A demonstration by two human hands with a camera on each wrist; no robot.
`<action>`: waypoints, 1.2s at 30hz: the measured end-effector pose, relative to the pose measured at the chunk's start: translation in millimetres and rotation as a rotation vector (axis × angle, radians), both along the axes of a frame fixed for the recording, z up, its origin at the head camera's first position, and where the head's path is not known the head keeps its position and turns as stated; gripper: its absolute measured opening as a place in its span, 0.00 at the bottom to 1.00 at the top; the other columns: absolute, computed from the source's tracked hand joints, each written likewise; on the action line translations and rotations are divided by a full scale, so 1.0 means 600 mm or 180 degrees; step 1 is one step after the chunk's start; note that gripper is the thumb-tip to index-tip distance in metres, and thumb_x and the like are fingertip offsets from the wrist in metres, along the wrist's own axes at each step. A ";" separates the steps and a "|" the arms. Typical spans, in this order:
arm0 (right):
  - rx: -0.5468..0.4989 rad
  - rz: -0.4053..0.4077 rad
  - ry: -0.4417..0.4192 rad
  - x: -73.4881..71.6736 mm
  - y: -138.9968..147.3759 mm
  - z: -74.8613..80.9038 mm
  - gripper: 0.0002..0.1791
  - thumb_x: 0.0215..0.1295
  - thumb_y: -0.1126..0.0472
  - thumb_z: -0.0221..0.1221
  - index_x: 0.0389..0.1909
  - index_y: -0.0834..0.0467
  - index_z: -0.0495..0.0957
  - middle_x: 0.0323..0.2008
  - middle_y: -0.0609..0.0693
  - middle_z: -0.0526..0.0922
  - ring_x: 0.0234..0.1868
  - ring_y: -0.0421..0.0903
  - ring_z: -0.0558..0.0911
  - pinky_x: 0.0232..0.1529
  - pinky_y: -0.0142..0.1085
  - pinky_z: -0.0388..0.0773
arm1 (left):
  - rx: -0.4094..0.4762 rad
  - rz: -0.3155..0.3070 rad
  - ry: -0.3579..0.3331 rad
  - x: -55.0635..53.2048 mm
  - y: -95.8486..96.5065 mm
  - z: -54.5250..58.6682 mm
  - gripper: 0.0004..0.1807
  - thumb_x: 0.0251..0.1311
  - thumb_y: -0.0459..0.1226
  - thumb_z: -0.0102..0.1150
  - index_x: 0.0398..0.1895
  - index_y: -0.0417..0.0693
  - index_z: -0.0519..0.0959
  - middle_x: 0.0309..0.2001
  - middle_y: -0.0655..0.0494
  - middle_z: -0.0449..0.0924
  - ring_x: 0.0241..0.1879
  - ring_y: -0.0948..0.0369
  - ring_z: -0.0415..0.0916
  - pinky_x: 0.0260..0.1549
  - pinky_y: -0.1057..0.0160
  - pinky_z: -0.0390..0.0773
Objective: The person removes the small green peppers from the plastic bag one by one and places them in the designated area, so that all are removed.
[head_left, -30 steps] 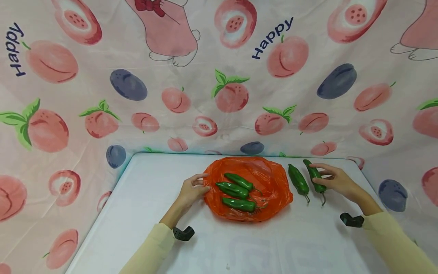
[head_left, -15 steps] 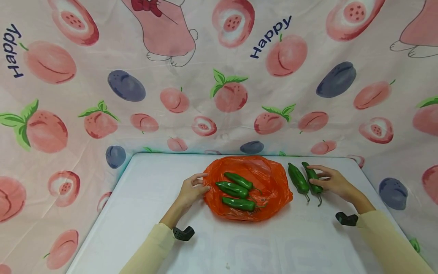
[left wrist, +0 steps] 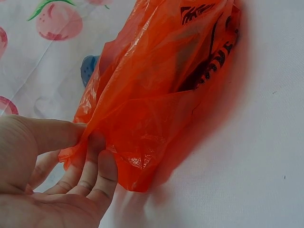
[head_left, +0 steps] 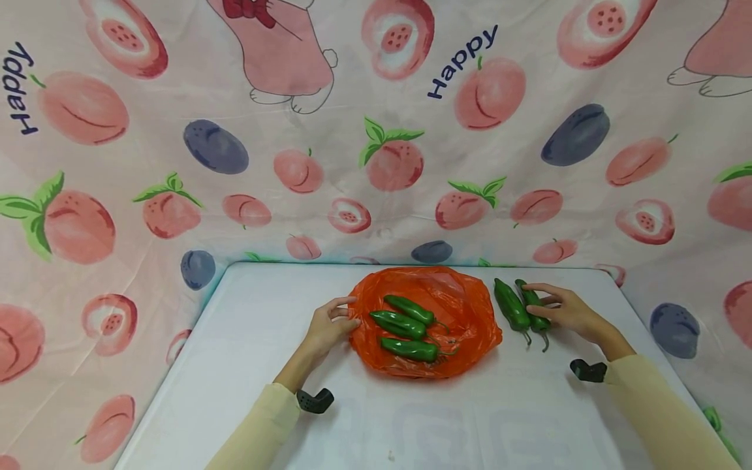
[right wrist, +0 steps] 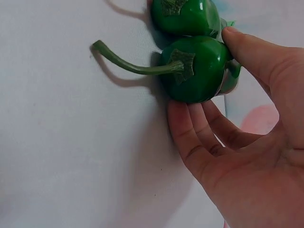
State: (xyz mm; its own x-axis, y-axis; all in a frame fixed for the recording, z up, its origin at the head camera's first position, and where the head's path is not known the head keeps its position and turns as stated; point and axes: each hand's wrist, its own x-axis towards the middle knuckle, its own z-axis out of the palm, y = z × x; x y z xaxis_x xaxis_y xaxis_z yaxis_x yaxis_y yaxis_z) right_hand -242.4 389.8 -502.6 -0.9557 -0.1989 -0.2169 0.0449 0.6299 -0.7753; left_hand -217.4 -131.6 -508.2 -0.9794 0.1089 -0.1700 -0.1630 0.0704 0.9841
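Observation:
On the left, my left hand (head_left: 325, 326) pinches the edge of an orange plastic bag (head_left: 467, 297); the left wrist view shows the bag's film (left wrist: 142, 114) between thumb and fingers. Three green peppers (head_left: 399, 325) lie on the bag, stems pointing right. To its right, my right hand (head_left: 570, 312) holds a green pepper (head_left: 540, 324) by its sides. In the right wrist view the thumb is on one side of this pepper (right wrist: 202, 71) and the fingers on the other. Another green pepper (head_left: 511, 307) lies right beside it, the two touching.
Everything lies on a white table (head_left: 458, 424). Behind it hangs a fruit-print cloth (head_left: 329, 130), meeting the table's far edge. A black wrist device (head_left: 315, 401) sits at the left wrist and another black device (head_left: 588, 371) at the right.
My right hand has shifted left with its pepper, closing the gap to the pepper beside it. The left hand, the bag and the peppers on it stay in place.

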 end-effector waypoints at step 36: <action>0.0197 0.0263 -0.0009 -0.004 0.000 0.010 0.37 0.72 0.50 0.64 0.76 0.59 0.63 0.65 0.76 0.68 0.61 0.70 0.71 0.48 0.49 0.84 | 0.0061 0.0020 0.0006 0.001 -0.002 -0.003 0.26 0.62 0.24 0.65 0.64 0.43 0.78 0.44 0.43 0.79 0.33 0.58 0.82 0.37 0.57 0.86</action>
State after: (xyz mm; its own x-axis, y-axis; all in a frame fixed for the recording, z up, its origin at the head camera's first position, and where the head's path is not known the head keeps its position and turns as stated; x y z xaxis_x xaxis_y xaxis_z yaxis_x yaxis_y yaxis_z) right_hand -244.6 390.1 -496.7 -0.9360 -0.2631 -0.2338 -0.0071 0.6782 -0.7348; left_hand -217.1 -132.6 -509.7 -0.9804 0.1060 -0.1660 -0.1615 0.0505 0.9856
